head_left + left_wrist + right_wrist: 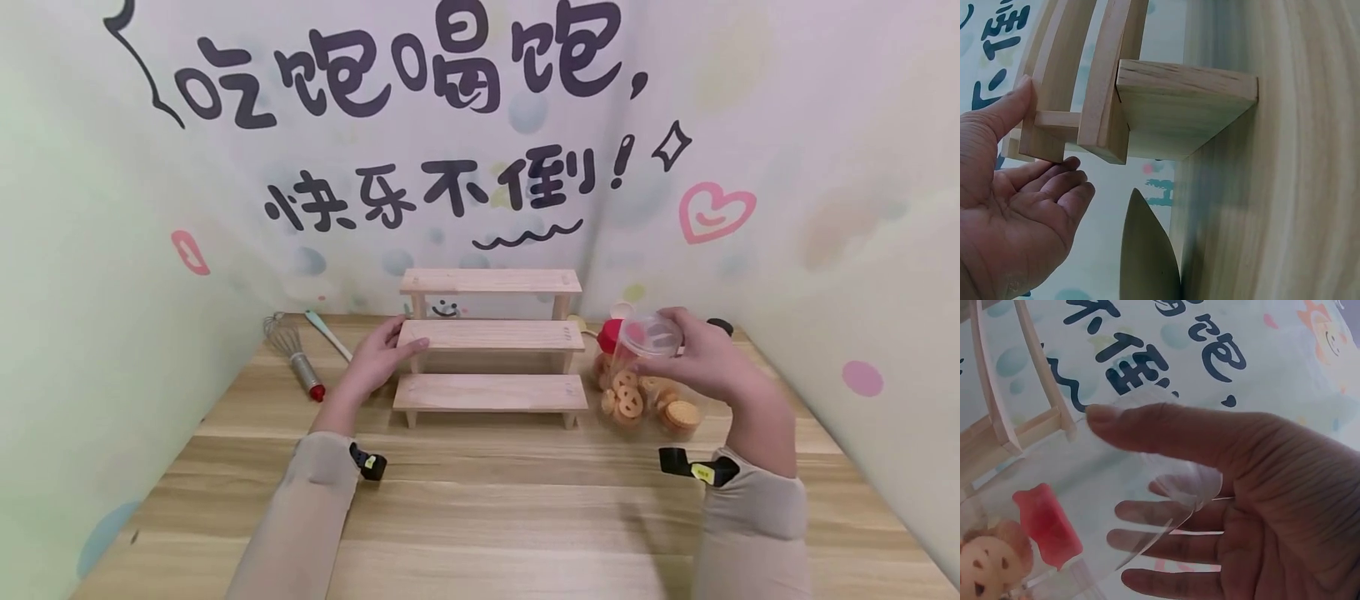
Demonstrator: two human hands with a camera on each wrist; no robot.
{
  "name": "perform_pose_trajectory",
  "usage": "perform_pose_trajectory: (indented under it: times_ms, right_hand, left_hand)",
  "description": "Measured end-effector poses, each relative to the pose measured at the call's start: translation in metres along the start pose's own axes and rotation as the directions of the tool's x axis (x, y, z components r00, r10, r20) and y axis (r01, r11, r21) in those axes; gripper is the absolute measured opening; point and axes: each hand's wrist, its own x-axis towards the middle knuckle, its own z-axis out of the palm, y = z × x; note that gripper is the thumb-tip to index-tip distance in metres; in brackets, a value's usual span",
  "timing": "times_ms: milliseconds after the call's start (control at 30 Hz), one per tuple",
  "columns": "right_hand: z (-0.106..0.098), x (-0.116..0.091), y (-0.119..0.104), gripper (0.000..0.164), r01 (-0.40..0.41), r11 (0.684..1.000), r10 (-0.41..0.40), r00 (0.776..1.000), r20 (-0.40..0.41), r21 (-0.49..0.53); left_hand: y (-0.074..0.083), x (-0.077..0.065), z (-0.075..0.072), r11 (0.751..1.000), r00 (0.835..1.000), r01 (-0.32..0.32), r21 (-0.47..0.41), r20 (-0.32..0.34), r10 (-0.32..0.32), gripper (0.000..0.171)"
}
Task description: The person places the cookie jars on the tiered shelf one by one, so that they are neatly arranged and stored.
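Note:
A three-step wooden display stand (491,392) is set against the back wall. My left hand (377,357) grips the left end of its middle board, with the thumb on top and the fingers curled below, as the left wrist view shows. At the stand's right, my right hand (708,358) holds a clear plastic jar (651,335) near its top, the thumb on one side and the fingers on the other. Pretzel-shaped cookies (626,400) show below the jar's top. Round cookies (681,415) lie close by, and a red lid (609,335) is partly hidden behind the jar.
On the table's left are a whisk (300,358) with a red end and a blue-tipped utensil (326,333). A flat pointed brown piece (1147,250) stands below the stand in the left wrist view. Printed wall sheets enclose the wooden table (480,517).

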Motion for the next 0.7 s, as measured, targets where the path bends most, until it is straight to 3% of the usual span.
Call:
perform_pose_trajectory:
  times_ms: [167, 333, 433, 500, 600, 700]
  right_hand:
    - [-0.006, -0.005, -0.015, 0.086, 0.056, 0.998, -0.054, 0.994, -0.099, 0.014]
    - [-0.01, -0.009, -0.032, 0.084, 0.123, 0.99, -0.103, 0.965, -0.24, 0.068]
    - [-0.009, -0.01, -0.042, 0.08, 0.173, 0.981, -0.13, 0.92, -0.369, 0.087]
    - [-0.007, -0.009, -0.05, 0.079, 0.212, 0.972, -0.145, 0.877, -0.459, 0.098]
    - [0.0, -0.006, -0.065, 0.079, 0.293, 0.939, -0.145, 0.81, -0.568, 0.179]
    - [0.009, -0.001, -0.085, 0.078, 0.361, 0.894, -0.114, 0.757, -0.643, 0.266]
  left_hand:
    - [0.0, -0.002, -0.003, 1.0, 1.0, 0.017, 0.002, -0.012, -0.017, 0.091]
    - [0.002, -0.002, -0.004, 1.0, 1.0, 0.025, -0.007, -0.006, -0.025, 0.091]
    - [0.004, -0.001, -0.004, 0.999, 0.999, 0.033, -0.024, -0.003, -0.033, 0.091]
    - [0.005, -0.001, -0.003, 0.999, 0.999, 0.033, -0.037, 0.001, -0.033, 0.09]
    - [0.007, -0.001, -0.001, 0.998, 0.999, 0.036, -0.059, -0.003, -0.036, 0.089]
    - [0.009, -0.003, 0.002, 0.997, 0.999, 0.039, -0.063, -0.003, -0.039, 0.088]
